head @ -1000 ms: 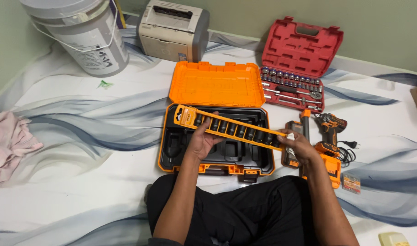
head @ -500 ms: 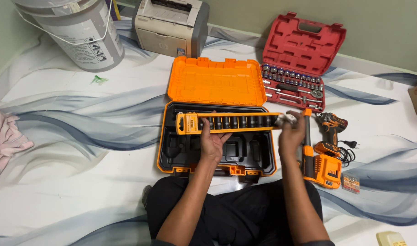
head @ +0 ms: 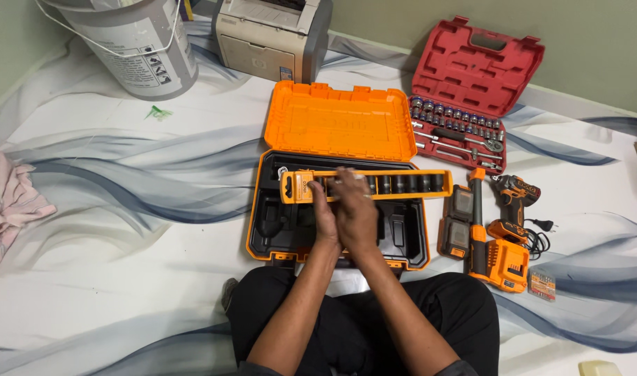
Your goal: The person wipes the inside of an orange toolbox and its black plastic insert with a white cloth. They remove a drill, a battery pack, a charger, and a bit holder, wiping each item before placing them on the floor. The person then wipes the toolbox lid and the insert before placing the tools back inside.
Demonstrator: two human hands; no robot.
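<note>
One orange socket rail (head: pixel 402 184) over one open orange case (head: pixel 336 125), left hand (head: pixel 323 209) and right hand (head: pixel 355 209) both gripping it.

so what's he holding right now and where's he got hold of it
The orange socket rail, held at its left half by both the left hand and right hand, over the open orange case.

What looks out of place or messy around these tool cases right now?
Little stands out. A small green scrap lies loose on the sheet near the bucket, and a pink cloth sits crumpled at the left edge. The socket rail lies level across the orange case, with both hands on it.
</note>
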